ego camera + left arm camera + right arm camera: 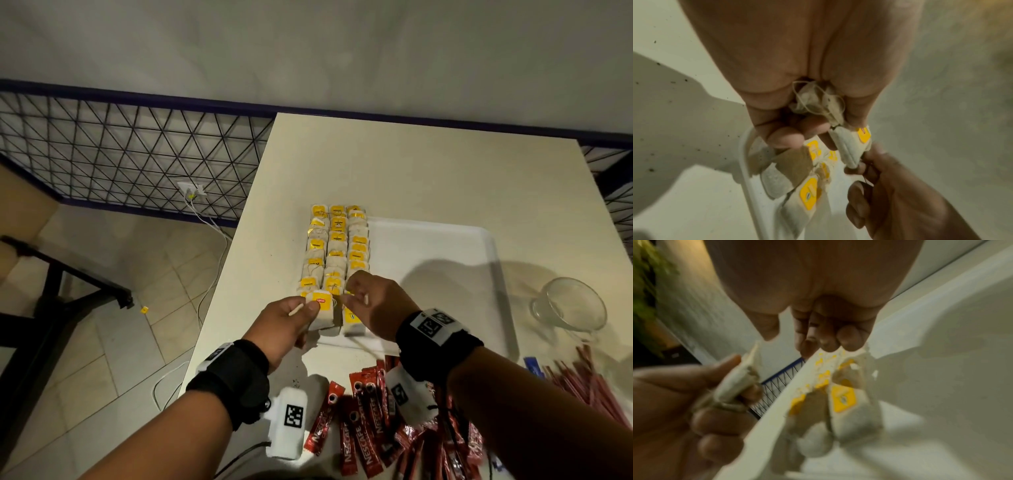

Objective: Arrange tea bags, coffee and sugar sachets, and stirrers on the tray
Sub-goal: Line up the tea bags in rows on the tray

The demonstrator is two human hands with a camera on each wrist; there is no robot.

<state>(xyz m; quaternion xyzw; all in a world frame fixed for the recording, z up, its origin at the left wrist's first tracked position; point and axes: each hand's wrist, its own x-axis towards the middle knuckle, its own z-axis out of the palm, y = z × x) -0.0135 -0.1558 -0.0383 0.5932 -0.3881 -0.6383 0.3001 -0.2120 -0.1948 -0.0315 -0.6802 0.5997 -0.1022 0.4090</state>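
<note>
A: Why does the left hand point(291, 317) stay at the lower left corner of the white rectangular plastic tray point(445, 240)?

B: Its fingers are curled around a small bundle of paper tea bags with yellow tags point(323, 313), seemingly as a stock, so the next bag can go into the rows.

A: And the right hand point(373, 305)?

B: It hovers just beside, in the centre of the head view. Thumb and forefinger are narrow, and seem to pinch a thread or a tag. What exactly, I cannot tell.

A: Where are the other tea bags?

B: Three neat columns of tea bags point(337, 250) lie along the left side of the tray, probably to leave the right part free.

A: Free for what?

B: I think for the red coffee sachets point(359, 428) and the thin red stirrers point(589, 380), which wait on the cream table point(428, 164) at the lower right.
</note>
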